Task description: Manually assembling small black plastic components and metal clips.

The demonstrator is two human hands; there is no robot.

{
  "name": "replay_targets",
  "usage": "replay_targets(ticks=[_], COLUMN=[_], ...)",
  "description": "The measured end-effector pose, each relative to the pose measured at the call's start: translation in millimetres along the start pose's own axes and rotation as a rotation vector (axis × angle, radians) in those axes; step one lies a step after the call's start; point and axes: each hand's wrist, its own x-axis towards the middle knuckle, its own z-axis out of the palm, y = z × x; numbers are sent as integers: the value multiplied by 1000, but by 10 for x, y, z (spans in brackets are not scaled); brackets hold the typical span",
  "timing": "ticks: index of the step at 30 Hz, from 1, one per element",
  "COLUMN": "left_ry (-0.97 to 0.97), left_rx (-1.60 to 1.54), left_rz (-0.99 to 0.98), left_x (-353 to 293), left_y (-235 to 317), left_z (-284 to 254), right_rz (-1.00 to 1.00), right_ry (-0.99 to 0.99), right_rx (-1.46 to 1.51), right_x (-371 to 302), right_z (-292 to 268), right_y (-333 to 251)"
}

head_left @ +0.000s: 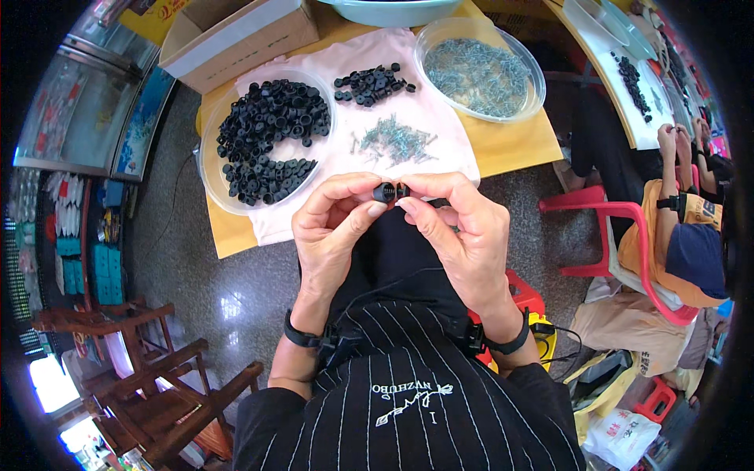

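Observation:
Above my lap, at the table's near edge, both hands meet. My left hand (330, 224) pinches a small round black plastic cap (383, 192) between thumb and forefinger. A second small black plastic piece (403, 191) sits in the fingertips of my right hand (463, 224), touching or almost touching the cap. Whether the two are joined I cannot tell. Just beyond them a pile of small silver screws (395, 140) lies on the pink cloth (345, 122), with a heap of black plastic pieces (373, 84) behind it.
A clear round tub (206, 169) of black caps stands on the left. Another clear tub (540, 94) holds many screws at the back right. Behind are a cardboard box (243, 47) and a pale basin (389, 12). A person sits on a red chair (646, 243) at right.

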Motion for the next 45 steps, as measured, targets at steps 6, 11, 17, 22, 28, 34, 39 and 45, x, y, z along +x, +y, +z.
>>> replay_targets(ticks=[6, 11, 17, 22, 28, 34, 39, 45], left_ry=[-30, -39, -17, -52, -54, 26, 72, 107], left_rx=[165, 201, 227, 273, 175, 84, -1, -61], left_rz=[76, 69, 59, 94, 76, -27, -86, -127], left_x=[5, 20, 18, 27, 47, 79, 63, 27], left_y=[-9, -16, -18, -31, -76, -9, 12, -34], left_z=[2, -1, -12, -36, -7, 53, 75, 99], right_rz=[9, -212, -246, -225, 22, -180, -327, -317], right_ry=[35, 88, 72, 57, 44, 49, 22, 25], right_rx=[-81, -266, -293, -318, 18, -143, -289, -340], right_x=[-19, -24, -17, -5, 56, 143, 134, 106], right_z=[34, 36, 51, 30, 5, -11, 36, 29], right_y=[72, 167, 167, 167, 220, 267, 280, 341])
